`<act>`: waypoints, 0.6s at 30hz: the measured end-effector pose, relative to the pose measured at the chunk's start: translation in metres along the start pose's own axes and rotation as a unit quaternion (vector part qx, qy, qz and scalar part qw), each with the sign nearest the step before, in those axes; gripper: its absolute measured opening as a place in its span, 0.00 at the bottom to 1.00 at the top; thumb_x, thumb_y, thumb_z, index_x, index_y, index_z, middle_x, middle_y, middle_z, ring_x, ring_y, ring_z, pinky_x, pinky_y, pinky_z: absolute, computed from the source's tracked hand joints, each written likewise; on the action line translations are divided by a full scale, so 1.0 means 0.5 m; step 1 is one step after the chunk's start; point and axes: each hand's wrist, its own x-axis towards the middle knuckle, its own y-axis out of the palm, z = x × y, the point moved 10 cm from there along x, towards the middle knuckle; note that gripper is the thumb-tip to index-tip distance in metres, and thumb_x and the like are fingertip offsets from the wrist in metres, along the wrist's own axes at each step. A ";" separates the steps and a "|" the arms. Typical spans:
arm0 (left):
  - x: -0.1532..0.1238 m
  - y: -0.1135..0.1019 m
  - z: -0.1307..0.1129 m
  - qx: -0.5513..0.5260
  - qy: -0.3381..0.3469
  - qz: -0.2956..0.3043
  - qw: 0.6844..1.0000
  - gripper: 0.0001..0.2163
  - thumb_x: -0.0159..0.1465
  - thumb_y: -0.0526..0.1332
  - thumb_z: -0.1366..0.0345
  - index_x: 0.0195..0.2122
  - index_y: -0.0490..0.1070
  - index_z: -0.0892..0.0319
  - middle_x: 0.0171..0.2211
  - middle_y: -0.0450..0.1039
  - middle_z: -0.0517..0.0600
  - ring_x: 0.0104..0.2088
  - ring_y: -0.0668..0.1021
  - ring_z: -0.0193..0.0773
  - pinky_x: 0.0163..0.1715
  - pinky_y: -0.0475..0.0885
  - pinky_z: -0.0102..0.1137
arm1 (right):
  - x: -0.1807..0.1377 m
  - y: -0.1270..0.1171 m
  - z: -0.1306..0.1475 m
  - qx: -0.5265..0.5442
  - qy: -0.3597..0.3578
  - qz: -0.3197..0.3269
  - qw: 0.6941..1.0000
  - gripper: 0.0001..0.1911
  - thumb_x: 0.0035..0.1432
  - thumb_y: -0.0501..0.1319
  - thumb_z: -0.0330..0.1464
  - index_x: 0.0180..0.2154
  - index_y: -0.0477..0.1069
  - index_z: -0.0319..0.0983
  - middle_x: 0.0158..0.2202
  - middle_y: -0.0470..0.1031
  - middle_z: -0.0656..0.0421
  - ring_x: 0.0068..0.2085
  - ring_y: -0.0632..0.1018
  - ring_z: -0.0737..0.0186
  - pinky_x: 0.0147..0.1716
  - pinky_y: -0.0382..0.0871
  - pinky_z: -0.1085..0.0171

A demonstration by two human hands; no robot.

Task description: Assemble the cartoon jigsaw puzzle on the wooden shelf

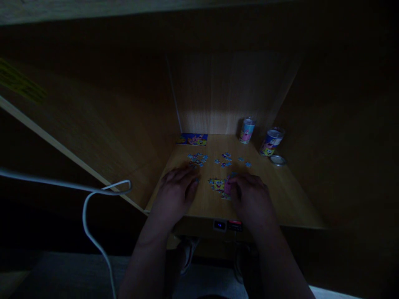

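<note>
My left hand [176,193] rests low over the wooden desktop [205,207], its fingertips close to a loose cluster of blue-edged jigsaw pieces [198,158]. A small bluish bit shows at its thumb, too dark to identify. My right hand [251,197] lies at the right edge of a partly joined cartoon jigsaw section [218,185], with its fingers over the pieces and hiding part of them. More loose pieces [227,160] are scattered farther back. A picture card [193,139] lies against the back wall.
Two printed cartoon tins [247,130] [272,141] stand at the back right, with a round metal lid [277,160] beside the nearer one. Wooden walls [227,95] enclose the desk on three sides. A white cable [93,195] hangs at the left, and a small lit power unit [225,225] sits below the front edge.
</note>
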 end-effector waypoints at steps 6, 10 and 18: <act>-0.003 -0.004 0.019 -0.015 -0.026 -0.025 0.999 0.09 0.75 0.67 0.64 0.54 0.84 0.52 0.64 0.82 0.54 0.63 0.81 0.53 0.67 0.76 0.56 | -0.001 0.001 -0.001 0.007 0.001 0.001 1.000 0.09 0.74 0.62 0.32 0.45 0.82 0.45 0.50 0.86 0.54 0.54 0.79 0.47 0.58 0.69 0.50; -0.006 0.003 0.022 -0.012 -0.015 -0.012 1.000 0.05 0.72 0.72 0.61 0.48 0.85 0.51 0.64 0.81 0.54 0.64 0.80 0.55 0.67 0.75 0.57 | 0.001 0.003 -0.001 0.006 0.002 0.008 1.000 0.09 0.75 0.61 0.32 0.45 0.82 0.45 0.51 0.86 0.55 0.54 0.80 0.47 0.59 0.69 0.50; 0.003 0.010 0.002 -0.002 -0.030 -0.008 1.000 0.11 0.68 0.77 0.57 0.46 0.82 0.54 0.64 0.80 0.58 0.66 0.78 0.59 0.70 0.70 0.61 | -0.001 0.003 0.001 -0.005 0.004 0.015 1.000 0.09 0.74 0.62 0.32 0.45 0.82 0.46 0.51 0.85 0.56 0.55 0.79 0.47 0.57 0.68 0.49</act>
